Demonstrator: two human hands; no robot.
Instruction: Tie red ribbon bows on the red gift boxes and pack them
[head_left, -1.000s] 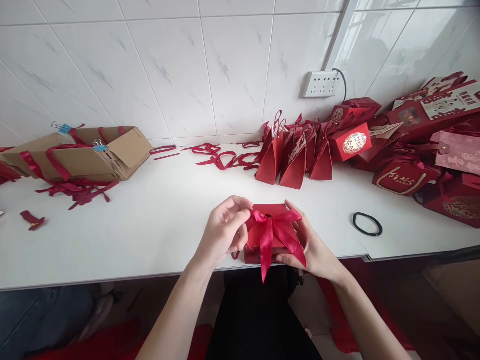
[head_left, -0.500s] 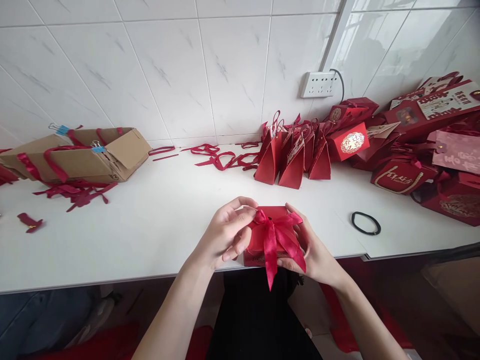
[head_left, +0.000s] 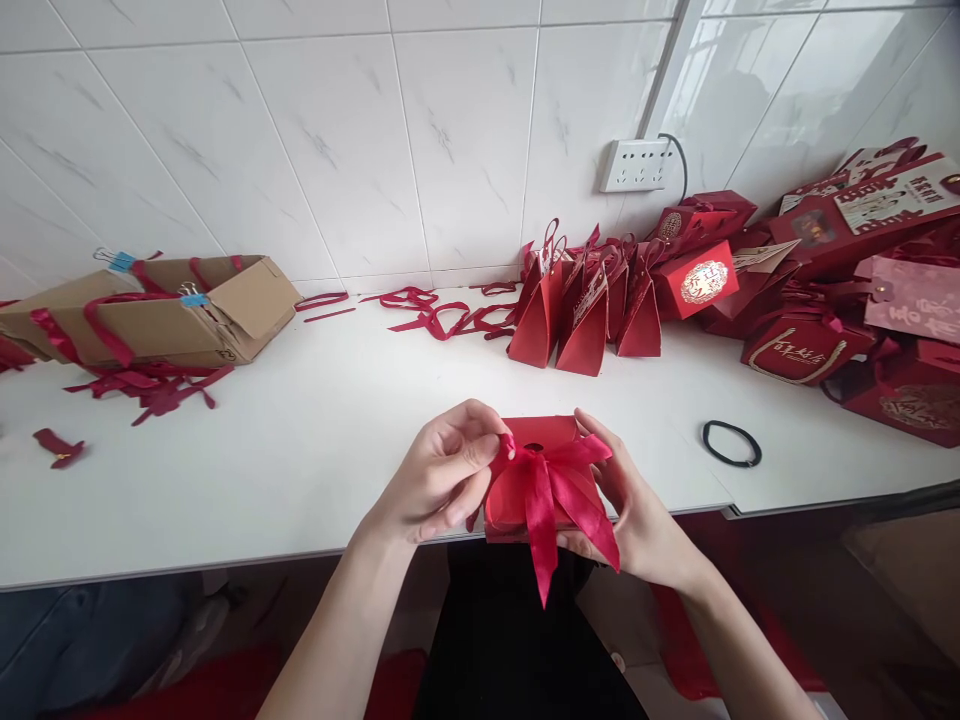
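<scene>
Shifted nearer, long ribbon tails [head_left: 541, 530] point bodyward, left hand [head_left: 448, 472] pinching the bow [head_left: 544, 463], right hand [head_left: 641, 520] clasping box [head_left: 505, 506].

Both bare forearms [head_left: 337, 620] reach forward, angled inward. The left hand [head_left: 446, 470] pinches with thumb and index finger, its other fingers bent; the right hand [head_left: 641, 515] curves in a grip, thumb nearer the body.

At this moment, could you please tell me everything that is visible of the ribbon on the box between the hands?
The ribbon is bright pinkish red and shiny, like satin. It is tied in a bow on the red box, with two loose tails hanging over the near side. The left hand pinches the bow's left side; the right side spreads toward the right hand, and whether they touch is unclear.
</scene>
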